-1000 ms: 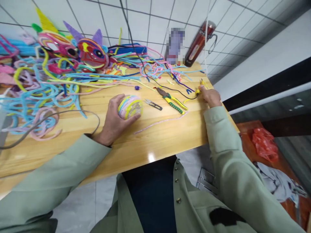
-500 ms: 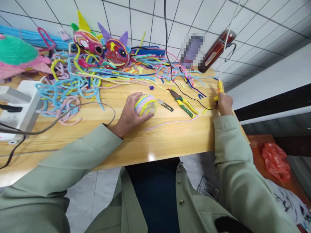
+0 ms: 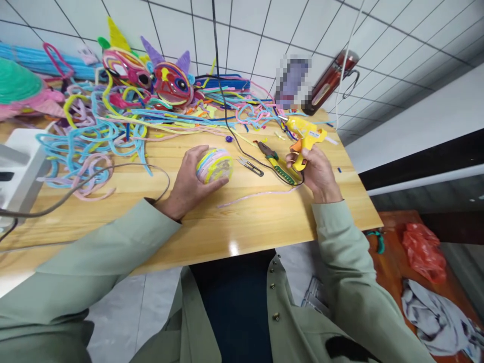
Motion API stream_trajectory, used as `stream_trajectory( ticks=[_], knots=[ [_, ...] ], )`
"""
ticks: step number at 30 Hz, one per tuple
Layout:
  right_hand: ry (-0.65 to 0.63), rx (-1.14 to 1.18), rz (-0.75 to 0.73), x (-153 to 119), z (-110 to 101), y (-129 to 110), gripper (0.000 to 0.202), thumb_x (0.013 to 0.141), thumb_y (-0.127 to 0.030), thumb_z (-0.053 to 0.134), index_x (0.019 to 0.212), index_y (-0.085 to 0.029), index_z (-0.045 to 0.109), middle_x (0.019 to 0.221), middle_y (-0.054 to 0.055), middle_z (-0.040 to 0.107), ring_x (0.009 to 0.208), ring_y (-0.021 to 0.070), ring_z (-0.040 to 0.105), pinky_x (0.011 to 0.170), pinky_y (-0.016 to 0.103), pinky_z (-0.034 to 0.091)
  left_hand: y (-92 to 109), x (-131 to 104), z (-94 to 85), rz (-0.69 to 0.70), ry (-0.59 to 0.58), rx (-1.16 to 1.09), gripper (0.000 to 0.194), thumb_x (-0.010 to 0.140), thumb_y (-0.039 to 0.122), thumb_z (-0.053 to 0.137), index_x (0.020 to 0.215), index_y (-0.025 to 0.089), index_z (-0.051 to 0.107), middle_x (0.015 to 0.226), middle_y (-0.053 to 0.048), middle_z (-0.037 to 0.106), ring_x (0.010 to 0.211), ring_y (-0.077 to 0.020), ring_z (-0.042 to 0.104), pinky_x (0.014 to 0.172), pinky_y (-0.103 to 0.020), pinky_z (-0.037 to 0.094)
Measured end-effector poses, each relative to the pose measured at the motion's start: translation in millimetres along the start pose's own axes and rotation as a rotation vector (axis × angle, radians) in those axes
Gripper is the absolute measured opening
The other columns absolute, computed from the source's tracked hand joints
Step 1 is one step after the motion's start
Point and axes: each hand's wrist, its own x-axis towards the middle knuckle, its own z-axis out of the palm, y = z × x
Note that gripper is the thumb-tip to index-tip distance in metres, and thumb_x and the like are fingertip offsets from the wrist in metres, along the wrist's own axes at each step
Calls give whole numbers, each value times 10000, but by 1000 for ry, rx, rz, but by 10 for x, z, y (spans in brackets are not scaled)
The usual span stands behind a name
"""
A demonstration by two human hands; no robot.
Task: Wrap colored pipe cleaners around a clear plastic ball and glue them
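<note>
My left hand point(image 3: 189, 176) is wrapped round a ball banded in yellow, pink and blue point(image 3: 215, 166), which rests on the wooden table point(image 3: 242, 222). In my right hand point(image 3: 321, 174) is a yellow hot glue gun point(image 3: 304, 133) with an orange trigger, held above the table by its handle and its nozzle toward the upper left. A clear glue stick pokes out of its back. Between the hands lie small thread snips point(image 3: 251, 166) and green-and-yellow pliers point(image 3: 280, 164). A thin pink strip point(image 3: 257, 195) lies nearer to me.
Tangled pipe cleaners point(image 3: 94, 131) cover the back left, with two colourful horned masks point(image 3: 172, 83) against the tiled wall. A white power strip point(image 3: 26, 166) stands at the left. A red bottle point(image 3: 330, 83) leans at the back right. A black cord point(image 3: 223, 96) hangs across the table.
My right hand has swung left and inward from the table's right edge, turning the glue gun so its nozzle points left. The left hand keeps hold of the ball. The view has shifted slightly.
</note>
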Motion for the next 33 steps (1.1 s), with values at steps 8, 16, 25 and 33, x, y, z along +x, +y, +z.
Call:
stream_trajectory(
  ticks=[8,16,25,33],
  knots=[
    [-366,24,16,63,410,-298,428,768,-612,911,877,-229,754,680,-5,687,568,158,562,592,333,495,-13,26,-41,101,-2,114,894,897,589,891,1583,257,424,1551,-165,576,1478,-377,579,1280,-583,497],
    [-598,124,130,-21,448,53,430,886,-583,891,797,-183,762,681,-2,654,610,127,553,611,285,454,35,4,-28,162,-8,83,877,951,599,849,1627,271,398,1585,-173,544,1526,-379,549,1306,-602,479],
    [-566,139,258,-131,500,6,428,862,-479,938,1199,-243,821,1075,60,806,715,141,604,667,307,536,44,10,-43,170,-31,83,907,940,617,855,1645,300,380,1584,-182,542,1535,-396,537,1308,-641,471],
    [-616,115,245,-161,518,-22,380,899,-493,903,1142,-214,817,1059,69,790,712,132,568,628,290,461,19,12,-13,192,-34,97,921,954,645,826,1652,267,360,1587,-194,543,1543,-393,526,1312,-621,464]
  ],
)
